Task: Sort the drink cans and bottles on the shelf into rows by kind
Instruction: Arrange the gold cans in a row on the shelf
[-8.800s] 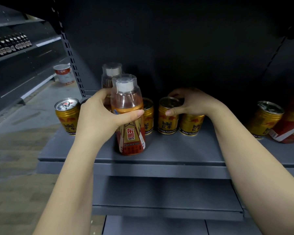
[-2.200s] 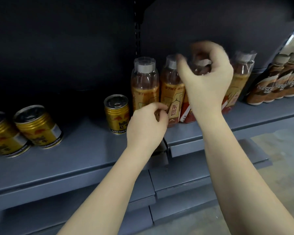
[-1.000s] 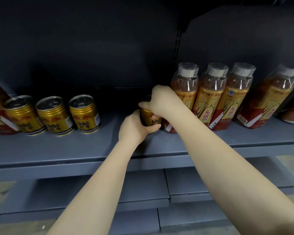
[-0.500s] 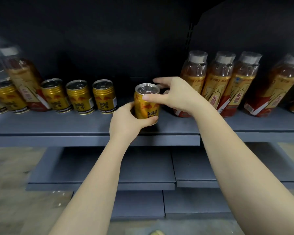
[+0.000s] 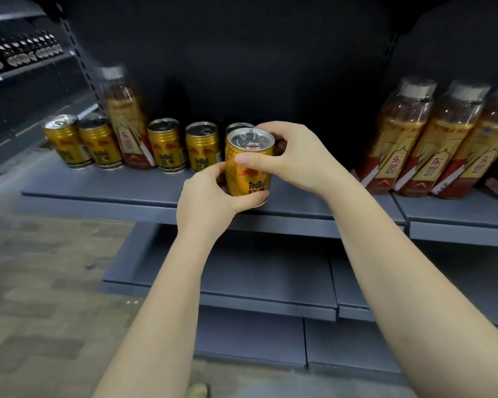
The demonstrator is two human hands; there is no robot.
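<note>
- The grey metal shelf runs across the middle of the frame, with more bare grey boards stepped out below it – it bears everything being sorted
- At the right edge stand tall clear plastic bottles of amber drink with gold-and-red labels, shoulder to shoulder, apparently one kind already gathered into its row
- One more amber plastic bottle with the same label stands at centre left, in among the cans; I judge it out of place, since it splits the can row in two
- The short gold metal cans with silver pull-tab tops line up along the back at centre left, two to the left of the stray bottle and three to its right, the last mostly hidden
- The right hand curls round the upper part of the held gold can at frame centre, thumb laid across its front, steadying the top
- The left hand grips the same can low down, thumb under its lower rim, taking the weight
- That can is upright, just in front of the hidden can at the right end of the row – whether its base touches the shelf I cannot tell; probably it is headed for that end
</note>
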